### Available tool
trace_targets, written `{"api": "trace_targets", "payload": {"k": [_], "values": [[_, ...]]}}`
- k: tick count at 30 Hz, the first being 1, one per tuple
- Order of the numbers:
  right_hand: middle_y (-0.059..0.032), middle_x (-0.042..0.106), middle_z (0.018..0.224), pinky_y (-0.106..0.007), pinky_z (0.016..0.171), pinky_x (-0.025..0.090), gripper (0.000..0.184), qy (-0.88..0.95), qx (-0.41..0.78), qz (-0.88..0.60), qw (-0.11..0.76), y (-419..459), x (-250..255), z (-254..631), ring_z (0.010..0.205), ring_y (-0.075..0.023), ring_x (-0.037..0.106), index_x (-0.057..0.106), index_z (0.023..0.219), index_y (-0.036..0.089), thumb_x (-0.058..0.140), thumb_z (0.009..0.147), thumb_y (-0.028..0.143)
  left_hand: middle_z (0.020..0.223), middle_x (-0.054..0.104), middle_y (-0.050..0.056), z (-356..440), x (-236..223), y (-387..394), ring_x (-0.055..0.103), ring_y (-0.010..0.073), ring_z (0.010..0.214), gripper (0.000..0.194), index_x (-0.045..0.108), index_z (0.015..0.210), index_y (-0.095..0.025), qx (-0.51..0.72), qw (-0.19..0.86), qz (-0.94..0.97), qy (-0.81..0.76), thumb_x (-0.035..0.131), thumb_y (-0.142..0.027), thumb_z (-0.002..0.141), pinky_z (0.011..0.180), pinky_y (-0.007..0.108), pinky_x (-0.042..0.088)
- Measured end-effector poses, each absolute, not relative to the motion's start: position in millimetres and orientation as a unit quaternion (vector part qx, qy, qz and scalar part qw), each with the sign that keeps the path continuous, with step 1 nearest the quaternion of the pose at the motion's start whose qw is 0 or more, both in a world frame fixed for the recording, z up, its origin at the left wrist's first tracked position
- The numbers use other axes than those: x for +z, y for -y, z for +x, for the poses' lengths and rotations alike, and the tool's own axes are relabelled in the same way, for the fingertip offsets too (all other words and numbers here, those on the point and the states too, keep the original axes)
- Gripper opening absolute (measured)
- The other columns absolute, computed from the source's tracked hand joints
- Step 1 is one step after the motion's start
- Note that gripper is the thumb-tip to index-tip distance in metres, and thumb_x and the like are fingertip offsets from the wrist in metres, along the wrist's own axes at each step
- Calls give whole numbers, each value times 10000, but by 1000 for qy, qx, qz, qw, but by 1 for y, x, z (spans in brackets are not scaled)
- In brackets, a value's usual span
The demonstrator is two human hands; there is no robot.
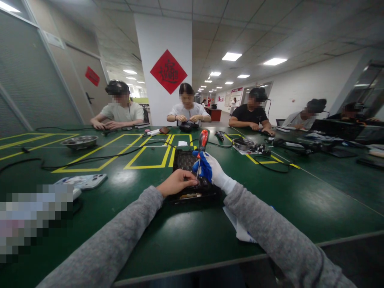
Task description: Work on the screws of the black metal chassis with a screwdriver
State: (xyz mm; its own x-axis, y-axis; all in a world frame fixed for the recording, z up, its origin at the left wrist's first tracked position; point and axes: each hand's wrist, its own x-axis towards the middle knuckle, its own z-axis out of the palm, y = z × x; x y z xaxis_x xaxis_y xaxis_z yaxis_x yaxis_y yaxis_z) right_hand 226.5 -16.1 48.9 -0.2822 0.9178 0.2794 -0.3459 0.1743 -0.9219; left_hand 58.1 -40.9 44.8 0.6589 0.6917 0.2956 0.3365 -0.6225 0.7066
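My right hand [211, 170], in a white and blue work glove, grips a screwdriver [203, 139] with a red and black handle. The screwdriver stands almost upright, its thin metal shaft pointing down. Bare and coming in from the left, my left hand [177, 182] has its fingers pinched together by the shaft's lower end; what they hold, if anything, is too small to tell. Both hands are over an open black plastic case [182, 159] on the green table. Inside the case's near part lies a brownish-yellow piece [190, 196]. The hands hide much of the middle.
A white cloth or glove [240, 230] lies beneath my right forearm. Phone-like objects [82, 181] lie at the left. Metal bowls [80, 141] stand farther back, and black cables [99, 157] cross the table. Several people sit along the far side, one [187, 108] straight across handling a black object.
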Motion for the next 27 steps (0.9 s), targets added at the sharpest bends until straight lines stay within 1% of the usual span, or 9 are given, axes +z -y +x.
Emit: {"api": "trace_targets", "payload": {"k": [2,5,11,13,15,18,20,25,27], "values": [[-13,617,581,-196,376,375,471,541,599,-273,523,16,50,227,406,-98,505,527,1080,155,438,786,513,818,668,54,57,45,41,587,152,764,264,668,807,-119,279,315,862,-283,544,-347,760,748,248,433],[-18,622,596,-197,381,374,445,547,598,-277,516,18,51,227,412,-96,506,533,1060,151,432,797,495,854,668,54,57,45,40,590,156,796,258,669,830,-128,276,323,864,-269,535,-339,767,767,251,432],[-6,612,582,-194,393,376,445,563,575,-271,528,24,54,225,415,-89,499,522,1073,155,450,791,491,679,620,26,60,43,39,547,124,642,294,637,762,-111,302,321,841,-313,581,-396,717,639,229,430],[-5,614,581,-192,389,375,451,564,570,-274,531,24,53,225,413,-88,498,520,1082,159,453,788,494,665,615,26,59,42,40,541,122,633,298,635,738,-107,299,320,842,-314,585,-400,711,636,229,428],[-7,618,580,-193,379,371,469,561,575,-279,526,22,51,225,404,-91,496,521,1091,162,438,789,511,701,635,36,58,43,40,556,132,668,290,645,749,-109,289,318,850,-304,567,-388,730,672,237,432],[-15,623,587,-192,364,362,488,555,586,-279,520,18,49,226,390,-91,490,526,1098,161,420,790,525,814,665,57,57,45,40,580,156,767,277,662,816,-117,273,329,858,-283,538,-358,759,749,255,434],[-12,620,585,-187,369,364,481,553,582,-278,528,16,48,227,394,-88,490,526,1101,162,429,789,515,841,668,61,57,45,40,582,161,784,273,663,832,-120,272,333,858,-280,543,-353,755,758,260,435],[9,599,552,-178,368,355,444,552,585,-271,528,17,48,227,388,-82,478,516,1105,168,470,782,469,710,644,43,58,43,41,561,132,656,295,646,785,-108,289,333,841,-312,587,-388,712,649,234,437],[3,603,563,-182,379,365,446,554,588,-263,527,18,48,226,398,-84,485,511,1116,169,467,787,467,701,642,43,58,43,41,559,126,647,292,643,761,-105,290,333,841,-314,589,-388,713,643,227,433]]}}
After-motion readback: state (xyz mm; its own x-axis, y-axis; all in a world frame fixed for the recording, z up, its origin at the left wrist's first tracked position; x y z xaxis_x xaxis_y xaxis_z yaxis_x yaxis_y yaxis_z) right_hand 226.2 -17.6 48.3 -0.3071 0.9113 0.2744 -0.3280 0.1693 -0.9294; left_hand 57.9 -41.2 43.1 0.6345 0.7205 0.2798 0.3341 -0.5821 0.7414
